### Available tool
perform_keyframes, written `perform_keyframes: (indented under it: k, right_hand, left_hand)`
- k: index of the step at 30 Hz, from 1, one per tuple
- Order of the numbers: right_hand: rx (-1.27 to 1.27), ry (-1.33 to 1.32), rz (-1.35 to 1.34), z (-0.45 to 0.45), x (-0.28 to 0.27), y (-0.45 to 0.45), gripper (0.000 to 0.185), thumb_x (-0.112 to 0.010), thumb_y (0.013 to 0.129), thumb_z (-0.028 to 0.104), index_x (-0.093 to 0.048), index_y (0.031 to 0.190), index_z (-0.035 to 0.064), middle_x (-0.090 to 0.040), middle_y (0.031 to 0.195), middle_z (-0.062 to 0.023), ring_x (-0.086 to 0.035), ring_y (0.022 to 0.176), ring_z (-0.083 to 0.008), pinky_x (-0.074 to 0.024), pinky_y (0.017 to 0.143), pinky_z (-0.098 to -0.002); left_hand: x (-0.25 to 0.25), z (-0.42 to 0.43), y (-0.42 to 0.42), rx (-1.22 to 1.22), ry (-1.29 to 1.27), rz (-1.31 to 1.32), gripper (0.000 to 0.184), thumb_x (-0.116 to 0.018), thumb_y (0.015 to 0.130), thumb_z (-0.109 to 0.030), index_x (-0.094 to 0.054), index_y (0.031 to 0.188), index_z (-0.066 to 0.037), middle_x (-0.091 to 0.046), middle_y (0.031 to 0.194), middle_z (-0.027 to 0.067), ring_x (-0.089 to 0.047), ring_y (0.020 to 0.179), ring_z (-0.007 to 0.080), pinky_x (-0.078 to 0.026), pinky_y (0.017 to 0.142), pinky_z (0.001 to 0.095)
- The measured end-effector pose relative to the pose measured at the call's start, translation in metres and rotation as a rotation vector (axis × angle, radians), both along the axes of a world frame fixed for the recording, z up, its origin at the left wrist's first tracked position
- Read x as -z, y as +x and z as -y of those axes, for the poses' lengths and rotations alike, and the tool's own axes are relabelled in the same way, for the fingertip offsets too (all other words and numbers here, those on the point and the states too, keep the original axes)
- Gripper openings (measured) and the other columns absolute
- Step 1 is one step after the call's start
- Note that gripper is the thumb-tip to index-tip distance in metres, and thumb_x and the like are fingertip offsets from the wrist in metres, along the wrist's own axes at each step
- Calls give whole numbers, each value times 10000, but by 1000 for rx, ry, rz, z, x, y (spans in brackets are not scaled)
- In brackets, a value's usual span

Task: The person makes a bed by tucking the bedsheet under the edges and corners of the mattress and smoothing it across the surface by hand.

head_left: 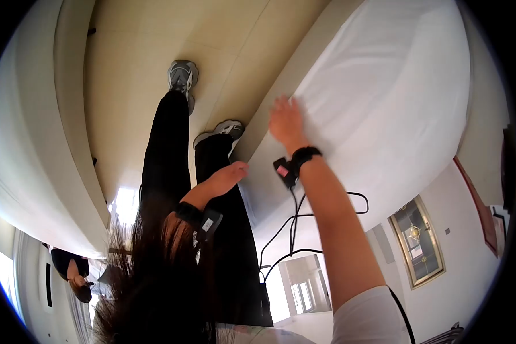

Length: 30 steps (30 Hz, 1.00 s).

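Observation:
My right hand (286,121) is at the edge of a white sheet (378,74) spread over a long raised surface. Its fingers are slightly blurred and a little apart, with nothing visible in them. Lower and to the left, my left hand (229,174) is in front of my dark trouser leg, close to the sheet's hanging side. Its fingers are turned away and partly hidden, so what they hold, if anything, does not show. Each wrist wears a black strap with a small box, and black cables hang near the right forearm.
My legs and grey shoes (183,74) are on the beige floor (229,34). Another white-covered surface (23,132) curves along the left. At the lower left is another person (71,266) in dark clothing. Hair hangs across the lower view. A gold-framed panel (417,241) is at the right.

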State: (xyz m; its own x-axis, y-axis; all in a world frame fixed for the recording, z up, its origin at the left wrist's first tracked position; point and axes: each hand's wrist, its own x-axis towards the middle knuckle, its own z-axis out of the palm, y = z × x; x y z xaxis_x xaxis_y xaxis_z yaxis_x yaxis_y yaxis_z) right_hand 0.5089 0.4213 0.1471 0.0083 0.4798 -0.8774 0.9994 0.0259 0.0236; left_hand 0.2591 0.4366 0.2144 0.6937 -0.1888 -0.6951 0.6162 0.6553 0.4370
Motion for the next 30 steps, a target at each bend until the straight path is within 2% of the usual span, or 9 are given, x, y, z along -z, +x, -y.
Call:
perform_keyframes:
  k: [2, 8, 13, 17, 18, 21, 23, 27, 30]
  right_hand:
    - [-31, 87, 168, -49, 2, 42, 444, -319, 910, 244, -437, 1325, 140, -254, 1480, -50, -180, 1379, -218, -68, 1114, -474]
    - [-222, -111, 437, -104, 9, 120, 527, -276, 937, 306, -193, 1446, 195, -90, 1525, 4, -59, 1404, -213, -47, 1114, -441]
    - [-246, -255, 397, -51, 7, 52, 665, -312, 927, 372, -65, 1442, 31, -45, 1523, -93, -39, 1403, -229, -22, 1131, -369]
    - [-22, -296, 175, 27, 9, -31, 675, -402, 892, 288, -104, 1438, 25, -169, 1504, -83, -168, 1380, -193, -83, 1129, -321]
    - [353, -499, 38, -1, -23, -41, 585, -457, 862, 262, -297, 1388, 63, -330, 1433, -82, -302, 1321, -216, -225, 1092, -342]
    - [33, -487, -269, 0, -48, -52, 405, -502, 823, 229, -514, 1204, 94, -472, 1289, -98, -432, 1207, -229, -359, 999, -362]
    - [299, -242, -350, -26, -46, -29, 287, -510, 799, 209, -597, 1053, 107, -523, 1200, -121, -482, 1133, -247, -406, 940, -383]
    - [3, 255, -50, -86, 12, 75, 371, -490, 794, 183, -551, 1134, 47, -488, 1265, -158, -425, 1204, -304, -325, 1012, -447]
    - [-176, 167, 163, -162, 7, 146, 337, -389, 869, 172, -552, 1145, 69, -509, 1251, -82, -444, 1190, -236, -323, 1009, -401]
  left_hand:
    - [-10, 1, 8, -69, -72, -3, 370, -380, 914, -151, -421, 1267, -51, -566, 1105, 96, -503, 1016, 189, -375, 930, 302]
    - [-7, -17, 5, 2, -37, -12, 378, -371, 915, -155, -414, 1277, -53, -563, 1133, 100, -504, 988, 188, -382, 920, 301]
    - [-14, -45, 12, -56, -21, -1, 371, -349, 933, -179, -414, 1270, -37, -572, 1110, 103, -508, 971, 193, -390, 906, 304]
    - [-26, -99, 17, -119, -60, 10, 368, -356, 944, -206, -425, 1260, -31, -574, 1090, 104, -518, 957, 180, -401, 893, 297]
    - [-22, -108, 18, -131, -51, 22, 368, -356, 944, -206, -425, 1260, -31, -574, 1090, 104, -518, 957, 180, -401, 893, 297]
    - [-16, -126, 17, -220, -47, 113, 366, -354, 943, -197, -427, 1256, -22, -564, 1106, 106, -527, 987, 167, -404, 893, 290]
    - [-14, -148, 30, -65, -51, 42, 362, -381, 932, -168, -426, 1259, -18, -552, 1129, 113, -532, 1023, 182, -402, 909, 296]
    - [29, -129, 54, -64, 261, 118, 384, -423, 897, -111, -423, 1265, -4, -527, 1187, 145, -502, 1124, 242, -377, 970, 314]
    - [30, -132, 94, 8, 312, 65, 516, -427, 883, -176, -322, 1351, 14, -394, 1348, 214, -358, 1277, 309, -274, 1063, 337]
